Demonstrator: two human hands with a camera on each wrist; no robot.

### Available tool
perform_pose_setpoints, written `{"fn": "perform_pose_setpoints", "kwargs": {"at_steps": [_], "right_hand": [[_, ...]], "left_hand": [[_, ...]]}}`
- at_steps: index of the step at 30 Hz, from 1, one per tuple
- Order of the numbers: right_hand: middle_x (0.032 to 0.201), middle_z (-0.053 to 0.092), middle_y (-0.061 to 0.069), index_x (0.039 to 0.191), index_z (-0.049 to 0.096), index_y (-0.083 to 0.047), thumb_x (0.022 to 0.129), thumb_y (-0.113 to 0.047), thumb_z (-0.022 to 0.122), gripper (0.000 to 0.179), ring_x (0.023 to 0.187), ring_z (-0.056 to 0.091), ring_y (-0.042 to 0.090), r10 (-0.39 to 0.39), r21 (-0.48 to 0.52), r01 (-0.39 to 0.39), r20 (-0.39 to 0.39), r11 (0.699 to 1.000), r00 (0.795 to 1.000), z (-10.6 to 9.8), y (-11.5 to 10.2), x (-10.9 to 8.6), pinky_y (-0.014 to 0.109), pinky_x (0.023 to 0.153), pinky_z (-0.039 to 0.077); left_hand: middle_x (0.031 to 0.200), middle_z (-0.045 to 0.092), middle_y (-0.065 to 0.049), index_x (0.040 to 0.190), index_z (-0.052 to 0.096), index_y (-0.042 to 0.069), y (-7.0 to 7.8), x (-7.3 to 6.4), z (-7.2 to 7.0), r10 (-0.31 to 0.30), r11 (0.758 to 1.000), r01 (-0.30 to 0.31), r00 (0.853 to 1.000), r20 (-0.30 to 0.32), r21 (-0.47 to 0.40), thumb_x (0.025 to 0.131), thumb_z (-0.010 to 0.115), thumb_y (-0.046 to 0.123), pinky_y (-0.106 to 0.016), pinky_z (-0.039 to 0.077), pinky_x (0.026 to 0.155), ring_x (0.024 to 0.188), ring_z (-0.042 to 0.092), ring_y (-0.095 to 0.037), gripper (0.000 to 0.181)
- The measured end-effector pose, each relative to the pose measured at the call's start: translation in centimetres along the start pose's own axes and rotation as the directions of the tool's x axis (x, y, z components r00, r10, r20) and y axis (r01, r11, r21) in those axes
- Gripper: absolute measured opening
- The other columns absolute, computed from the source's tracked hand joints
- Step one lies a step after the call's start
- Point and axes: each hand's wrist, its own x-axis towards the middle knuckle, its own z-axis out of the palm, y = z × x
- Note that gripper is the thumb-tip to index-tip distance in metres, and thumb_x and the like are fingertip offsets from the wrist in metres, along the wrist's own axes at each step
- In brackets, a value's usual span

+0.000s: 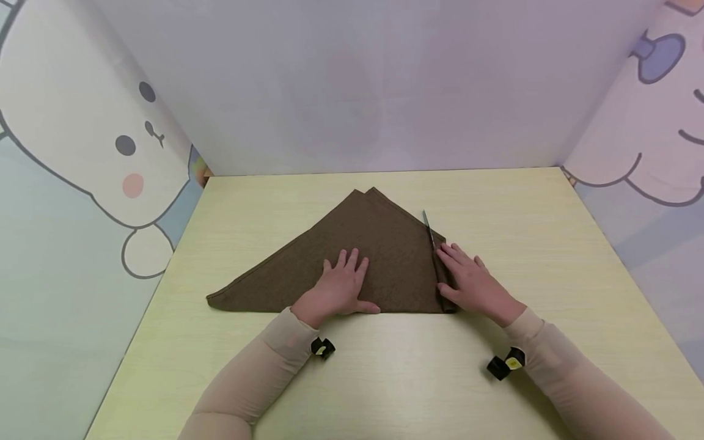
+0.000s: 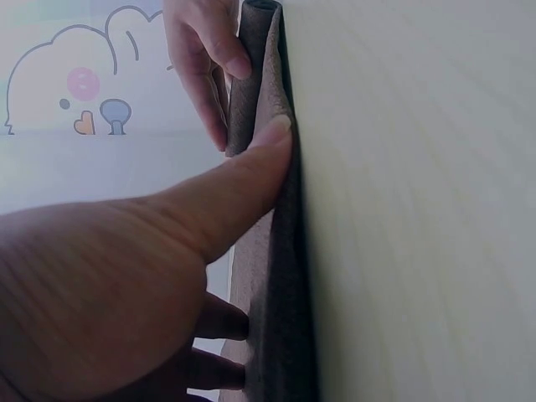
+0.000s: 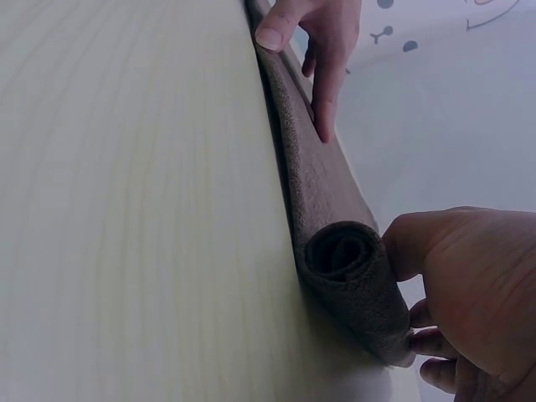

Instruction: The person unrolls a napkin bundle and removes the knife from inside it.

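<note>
A brown cloth [image 1: 385, 256], folded into a triangle, lies on the table with its long edge towards me. Its right corner is turned up into a tight roll [image 3: 343, 260], the coiled end showing in the right wrist view. My left hand [image 1: 340, 286] lies flat on the cloth with fingers spread, its thumb [image 2: 272, 138] along the near edge. Over the roll rests my right hand [image 1: 475, 284], fingers extended across it and thumb touching near its front end. A thin, dark pointed tip [image 1: 425, 218] sticks out beyond the cloth at the roll's far end.
The pale wood-grain table [image 1: 522, 214] extends around the cloth. A plain whitish panel [image 1: 379, 85] stands along its back edge, and panels with cartoon figures [image 1: 110, 153] flank both sides. Each sleeved wrist wears a small black camera [image 1: 323, 348].
</note>
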Motion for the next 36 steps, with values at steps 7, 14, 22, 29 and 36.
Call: {"fn": "perform_pose_setpoints", "kwargs": {"at_steps": [7,14,22,29,36], "right_hand": [[0.155,0.025,0.018,0.149,0.031,0.000,0.092,-0.027,0.061,0.070,0.143,0.017,0.037,0.014,0.015,-0.014,0.003,1.000,1.000,0.02,0.30,-0.13,0.067,0.104,0.017],[0.155,0.026,0.019,0.149,0.031,0.001,0.092,-0.025,0.062,0.069,0.143,0.018,0.039,0.013,0.021,-0.013,0.004,1.000,1.000,-0.09,0.43,-0.24,0.068,0.103,0.018],[0.155,0.025,0.019,0.150,0.029,0.000,0.093,-0.025,0.061,0.070,0.143,0.017,0.039,0.024,0.029,-0.024,0.021,0.999,1.000,-0.29,0.57,-0.41,0.067,0.104,0.016],[0.155,0.024,0.019,0.151,0.027,-0.001,0.093,-0.026,0.062,0.072,0.143,0.015,0.039,0.036,0.041,-0.037,0.029,0.998,0.999,-0.35,0.94,-0.52,0.068,0.105,0.014],[0.155,0.024,0.019,0.150,0.027,0.000,0.093,-0.025,0.062,0.072,0.143,0.015,0.039,0.043,0.048,-0.045,0.036,0.998,0.998,-0.45,1.01,-0.57,0.068,0.105,0.014]], "left_hand": [[0.158,0.013,-0.021,0.154,0.022,0.008,0.00,-0.06,-0.01,0.001,1.000,-0.001,1.000,0.001,-0.007,0.073,0.056,0.079,-0.066,0.026,0.102,0.143,0.014,-0.042,0.113],[0.158,0.012,-0.020,0.154,0.021,0.009,0.05,-0.12,-0.12,-0.004,1.000,0.004,1.000,0.010,-0.002,0.074,0.055,0.079,-0.066,0.025,0.102,0.143,0.013,-0.041,0.112],[0.158,0.013,-0.020,0.154,0.021,0.010,0.05,-0.14,-0.18,-0.007,1.000,0.007,1.000,0.010,0.001,0.073,0.055,0.080,-0.066,0.025,0.103,0.144,0.013,-0.041,0.112],[0.158,0.013,-0.020,0.154,0.021,0.010,-0.08,-0.04,0.08,-0.005,1.000,0.005,1.000,0.007,0.011,0.073,0.054,0.081,-0.066,0.025,0.102,0.143,0.014,-0.041,0.113],[0.158,0.011,-0.020,0.155,0.020,0.010,-0.10,0.00,0.10,-0.005,1.000,0.005,1.000,0.013,0.004,0.074,0.053,0.081,-0.066,0.024,0.103,0.144,0.012,-0.041,0.113]]}}
